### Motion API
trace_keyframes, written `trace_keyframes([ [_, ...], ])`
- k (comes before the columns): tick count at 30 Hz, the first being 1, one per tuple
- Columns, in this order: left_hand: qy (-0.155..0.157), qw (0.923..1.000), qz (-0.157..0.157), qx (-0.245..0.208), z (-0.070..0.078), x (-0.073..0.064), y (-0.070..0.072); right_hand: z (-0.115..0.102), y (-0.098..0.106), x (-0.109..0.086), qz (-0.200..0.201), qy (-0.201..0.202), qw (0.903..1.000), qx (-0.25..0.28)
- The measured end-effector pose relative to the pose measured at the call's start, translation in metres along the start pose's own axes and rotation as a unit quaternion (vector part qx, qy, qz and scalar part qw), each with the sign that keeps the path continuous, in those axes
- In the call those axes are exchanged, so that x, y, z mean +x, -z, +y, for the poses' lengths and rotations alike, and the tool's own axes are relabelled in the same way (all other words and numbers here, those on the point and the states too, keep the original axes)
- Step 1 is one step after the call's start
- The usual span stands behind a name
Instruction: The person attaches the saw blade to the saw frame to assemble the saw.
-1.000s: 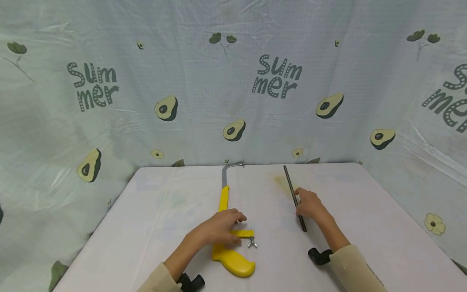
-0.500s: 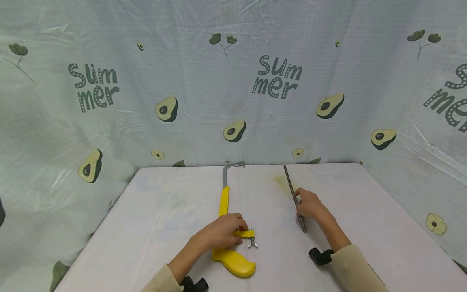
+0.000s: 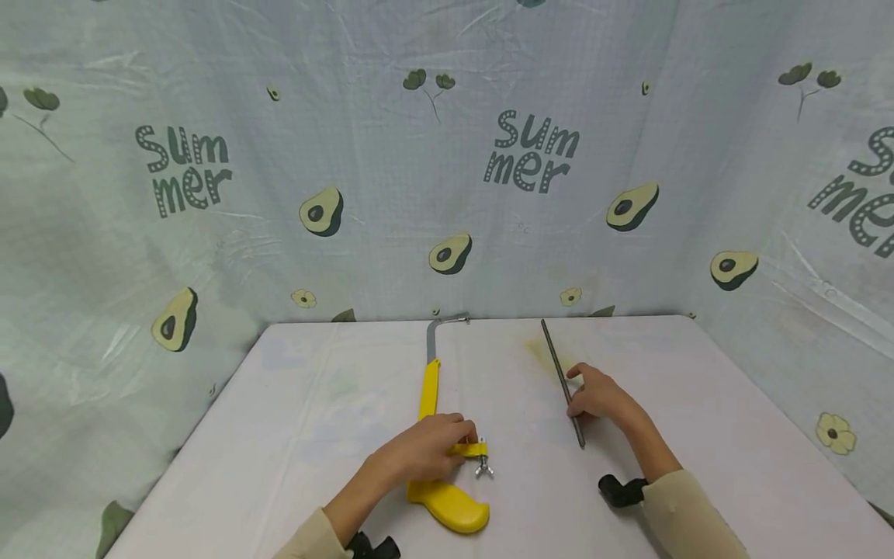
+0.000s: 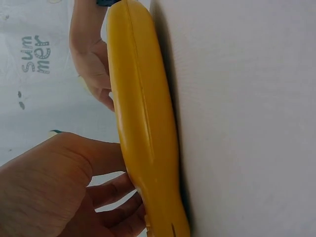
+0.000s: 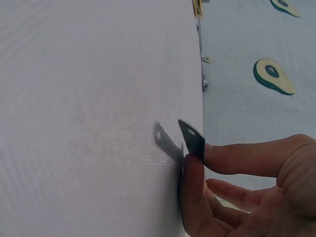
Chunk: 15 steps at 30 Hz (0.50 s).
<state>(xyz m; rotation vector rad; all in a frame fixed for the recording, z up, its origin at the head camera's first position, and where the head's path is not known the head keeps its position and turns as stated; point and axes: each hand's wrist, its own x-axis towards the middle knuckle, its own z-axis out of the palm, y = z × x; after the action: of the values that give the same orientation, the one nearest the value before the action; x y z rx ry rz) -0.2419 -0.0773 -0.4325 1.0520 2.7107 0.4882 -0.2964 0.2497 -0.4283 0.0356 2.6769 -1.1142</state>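
Note:
A hacksaw frame (image 3: 429, 388) with a grey front arm and a yellow handle (image 3: 450, 508) lies lengthwise on the table. My left hand (image 3: 431, 449) grips it just above the handle, fingers curled over the short yellow arm that carries a wing nut (image 3: 483, 467). In the left wrist view, the thumb meets the side of the yellow handle (image 4: 140, 94). To the right, my right hand (image 3: 604, 400) pinches a dark, narrow hacksaw blade (image 3: 556, 365) between thumb and finger. The right wrist view shows the blade's holed end (image 5: 191, 136) tilted off the surface, casting a shadow.
The table (image 3: 314, 435) has a pale cover. A printed sheet with avocados (image 3: 450, 254) and lettering hangs along the back and both sides. Black wrist devices (image 3: 621, 491) stick out from both sleeves.
My left fingers have curled down onto the short yellow arm of the hacksaw. My right index finger has lifted off the blade a little, and the blade has shifted slightly.

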Motion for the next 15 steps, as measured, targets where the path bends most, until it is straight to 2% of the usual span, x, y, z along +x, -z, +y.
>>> trace_keyframes([
  [5,0.002,1.0,-0.001,-0.006,0.0007,-0.0012,0.0001,0.0042,0.0032,-0.0016,-0.028,-0.001,0.9956,0.089],
  [10,0.004,1.0,-0.003,-0.008,0.0014,-0.0026,0.0006,0.0065,0.0014,-0.0017,-0.08,0.006,0.9805,0.179],
  [15,0.011,0.9996,-0.012,-0.025,0.0027,-0.0028,0.0018,0.0081,-0.0017,-0.0029,-0.111,0.012,0.9676,0.227],
])
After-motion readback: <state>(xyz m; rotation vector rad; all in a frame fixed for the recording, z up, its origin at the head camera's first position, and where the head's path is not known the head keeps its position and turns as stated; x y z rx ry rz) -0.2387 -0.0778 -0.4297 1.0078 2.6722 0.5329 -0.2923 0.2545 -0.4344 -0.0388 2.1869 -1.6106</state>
